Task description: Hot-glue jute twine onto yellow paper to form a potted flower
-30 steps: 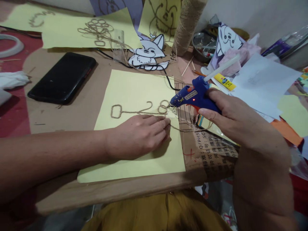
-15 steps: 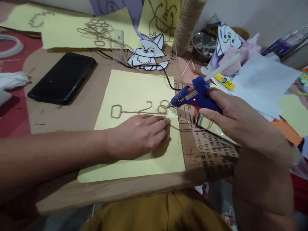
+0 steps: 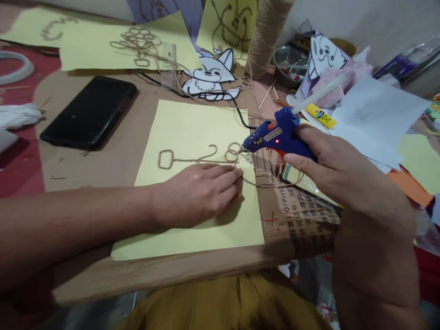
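Yellow sheet [image 3: 192,126], biggest piece in play, flat on the brown cardboard [image 3: 85,169], centre stage! Left hand [image 3: 204,192] lies across it, palm down, fingers together. Is it gripping anything?

Can't tell; the underside is hidden. Over to the glue gun [image 3: 290,133], above the sheet's right edge: right hand [image 3: 333,169] closed firmly round it, nozzle aimed left and slightly down, long axis slanting up rightward along the glue stick [image 3: 318,95].

What's out of sight?

The handle's buried in that hand, with only a bit of orange trigger [image 3: 280,153] peeking out. Nozzle contact with the loops? Too close to call!

And the textures?

Smooth paper, hard blue plastic with flecks near the nose, cloudy round stick, then coarse twisted twine [image 3: 185,160]: rounded rectangle, straight stem, hooked branch, small rings. Tiniest of all, a glowing red light [image 3: 277,141]!
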Action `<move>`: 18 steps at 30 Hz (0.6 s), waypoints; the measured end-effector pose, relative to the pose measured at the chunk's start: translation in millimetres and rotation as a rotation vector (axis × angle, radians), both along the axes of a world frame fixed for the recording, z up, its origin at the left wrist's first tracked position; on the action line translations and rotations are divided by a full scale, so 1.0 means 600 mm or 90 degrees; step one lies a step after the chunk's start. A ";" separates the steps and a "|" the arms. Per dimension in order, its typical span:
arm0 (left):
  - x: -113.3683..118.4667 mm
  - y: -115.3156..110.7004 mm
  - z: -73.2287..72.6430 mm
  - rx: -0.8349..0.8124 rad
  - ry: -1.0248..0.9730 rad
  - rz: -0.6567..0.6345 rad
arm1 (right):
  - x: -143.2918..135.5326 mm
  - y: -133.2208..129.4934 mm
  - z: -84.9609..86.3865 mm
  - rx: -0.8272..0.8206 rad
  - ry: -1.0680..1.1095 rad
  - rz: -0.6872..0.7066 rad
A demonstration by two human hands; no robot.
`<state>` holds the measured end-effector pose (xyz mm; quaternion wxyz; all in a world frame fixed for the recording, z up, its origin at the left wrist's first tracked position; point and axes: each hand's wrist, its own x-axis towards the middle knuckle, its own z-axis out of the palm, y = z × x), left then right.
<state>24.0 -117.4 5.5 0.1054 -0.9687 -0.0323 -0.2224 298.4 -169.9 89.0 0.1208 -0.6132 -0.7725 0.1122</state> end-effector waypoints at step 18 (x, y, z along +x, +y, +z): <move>0.000 -0.002 0.004 0.003 -0.004 -0.002 | 0.005 -0.001 0.001 0.003 0.006 0.000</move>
